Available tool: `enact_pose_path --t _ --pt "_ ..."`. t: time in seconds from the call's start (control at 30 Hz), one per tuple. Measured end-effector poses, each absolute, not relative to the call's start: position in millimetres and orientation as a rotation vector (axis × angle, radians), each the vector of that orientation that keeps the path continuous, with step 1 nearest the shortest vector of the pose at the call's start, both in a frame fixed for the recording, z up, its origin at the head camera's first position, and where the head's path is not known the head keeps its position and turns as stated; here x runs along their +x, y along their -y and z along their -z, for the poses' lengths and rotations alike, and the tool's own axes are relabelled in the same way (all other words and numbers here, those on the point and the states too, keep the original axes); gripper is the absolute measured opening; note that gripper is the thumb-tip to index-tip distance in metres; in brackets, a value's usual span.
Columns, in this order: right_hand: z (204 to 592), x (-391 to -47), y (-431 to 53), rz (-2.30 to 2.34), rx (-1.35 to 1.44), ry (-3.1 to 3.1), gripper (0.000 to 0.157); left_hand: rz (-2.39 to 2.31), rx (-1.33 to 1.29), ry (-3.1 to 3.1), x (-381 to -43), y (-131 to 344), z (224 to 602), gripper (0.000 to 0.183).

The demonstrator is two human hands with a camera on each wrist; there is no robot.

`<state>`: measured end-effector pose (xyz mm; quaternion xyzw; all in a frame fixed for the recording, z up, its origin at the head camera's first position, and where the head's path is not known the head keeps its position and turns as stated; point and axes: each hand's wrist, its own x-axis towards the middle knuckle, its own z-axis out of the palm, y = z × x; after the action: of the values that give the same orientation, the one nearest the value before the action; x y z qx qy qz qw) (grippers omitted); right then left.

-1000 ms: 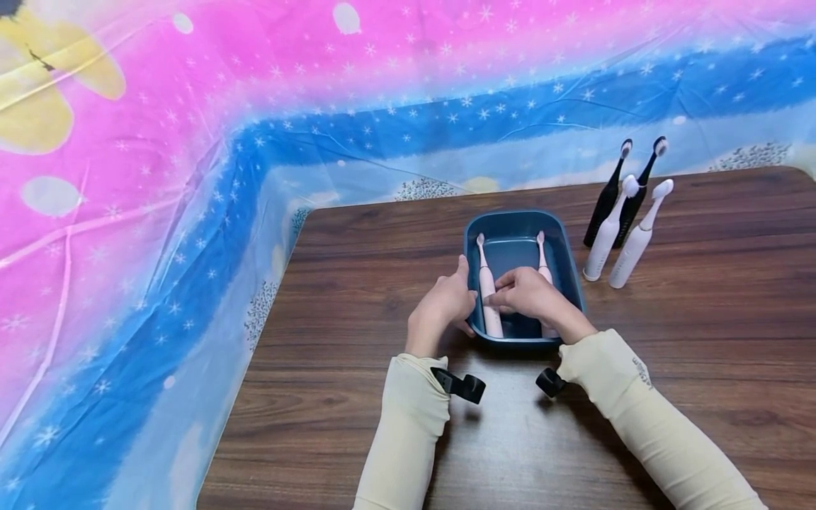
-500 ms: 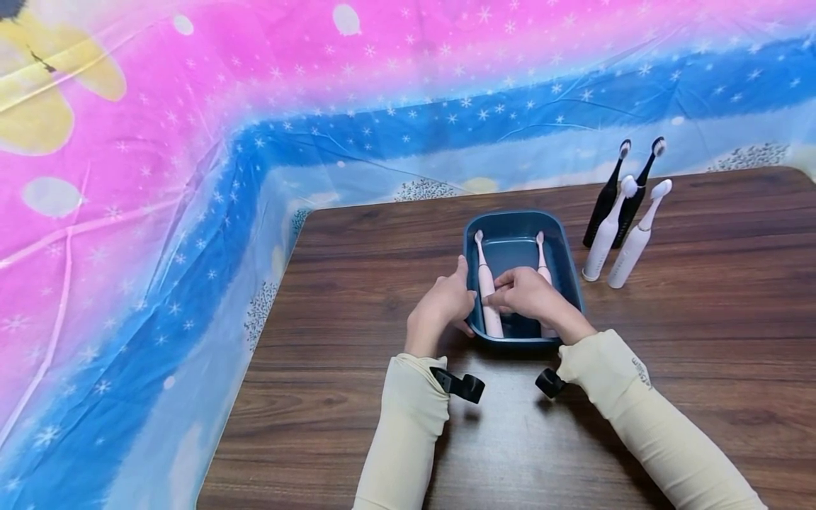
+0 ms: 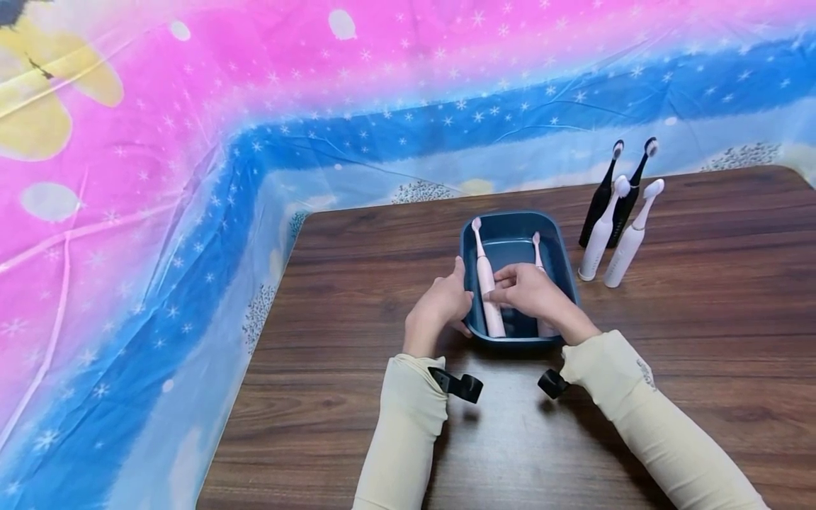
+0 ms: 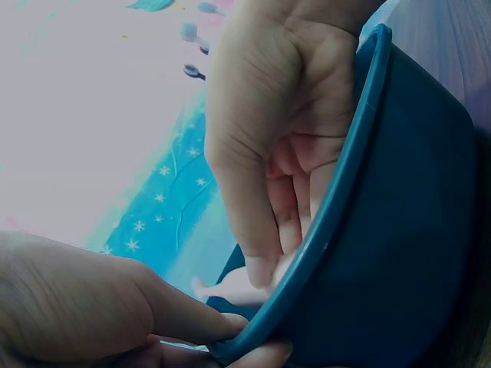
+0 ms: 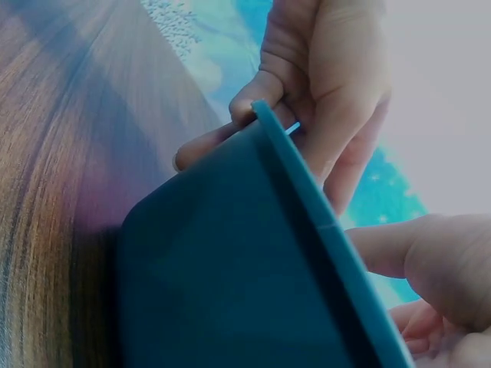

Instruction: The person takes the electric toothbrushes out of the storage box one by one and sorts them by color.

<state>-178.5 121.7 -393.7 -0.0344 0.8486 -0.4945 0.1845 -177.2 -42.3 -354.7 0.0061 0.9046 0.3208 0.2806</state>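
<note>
A dark blue plastic bin (image 3: 510,248) sits on the table with two pale pink electric toothbrushes inside. My left hand (image 3: 441,304) grips its left rim, thumb on the inner side and fingers outside, as the left wrist view shows. Reaching over the bin, my right hand (image 3: 534,292) pinches the handle of the left pink toothbrush (image 3: 486,273) between thumb and fingers. That brush's head is raised toward the far rim, its base low near the front wall. Partly hidden behind my right hand lies the other pink toothbrush (image 3: 537,248).
To the right of the bin, two white electric toothbrushes, a left one (image 3: 598,244) and a right one (image 3: 626,251), stand upright before two black electric toothbrushes (image 3: 596,216). The wooden table (image 3: 331,297) backs onto a patterned cloth (image 3: 382,120).
The head end of the left pink toothbrush has lifted in my right hand, moving up toward the far rim. My left hand keeps its hold on the bin. The head view shifts slightly.
</note>
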Motion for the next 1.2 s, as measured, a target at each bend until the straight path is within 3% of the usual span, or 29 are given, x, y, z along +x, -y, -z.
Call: enact_pose_path --t 1.2 --pt "368 -160 -142 1.612 -0.116 -2.525 0.045 -0.808 0.017 -2.455 -177 41 353 0.070"
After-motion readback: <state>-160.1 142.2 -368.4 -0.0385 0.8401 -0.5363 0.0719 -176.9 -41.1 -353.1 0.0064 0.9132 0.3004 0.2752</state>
